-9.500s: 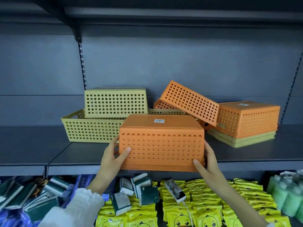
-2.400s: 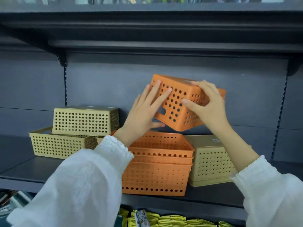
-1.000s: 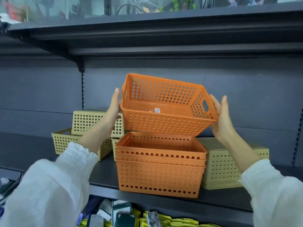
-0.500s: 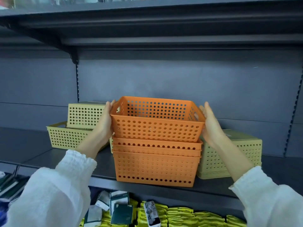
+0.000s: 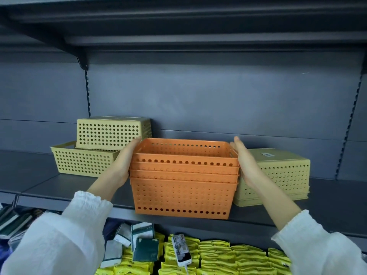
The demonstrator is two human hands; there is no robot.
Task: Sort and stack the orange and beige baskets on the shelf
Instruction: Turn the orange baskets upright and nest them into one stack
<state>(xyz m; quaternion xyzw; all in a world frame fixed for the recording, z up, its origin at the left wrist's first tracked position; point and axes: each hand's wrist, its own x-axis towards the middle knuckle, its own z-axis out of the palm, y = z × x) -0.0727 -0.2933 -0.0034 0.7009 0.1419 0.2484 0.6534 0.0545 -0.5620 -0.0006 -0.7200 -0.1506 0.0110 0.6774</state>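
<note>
Head view: the orange stack [image 5: 182, 187] stands upright at the front of the shelf [image 5: 59, 187], between two beige groups.
Change: half a second ago the top orange basket [image 5: 184, 153] stood proud of the stack. Now it is sunk in, with only its rim band showing.
Meaning: the orange baskets look fully nested, so I judge the beige ones are what remains.
Left hand [image 5: 123, 165]: fingers straight, flat against the stack's left end, gripping nothing.
Right hand [image 5: 245, 165]: the same, flat at the right end.
Beige, left: an upturned basket [image 5: 111, 132] sits on an open basket [image 5: 79, 161].
Beige, right: an upturned pile [image 5: 278, 175] just beside the orange stack; I cannot tell if they touch.
Edges: the stack's foot is at the shelf lip.
Room: bare shelf at the far left and far right, with plenty of height overhead.
</note>
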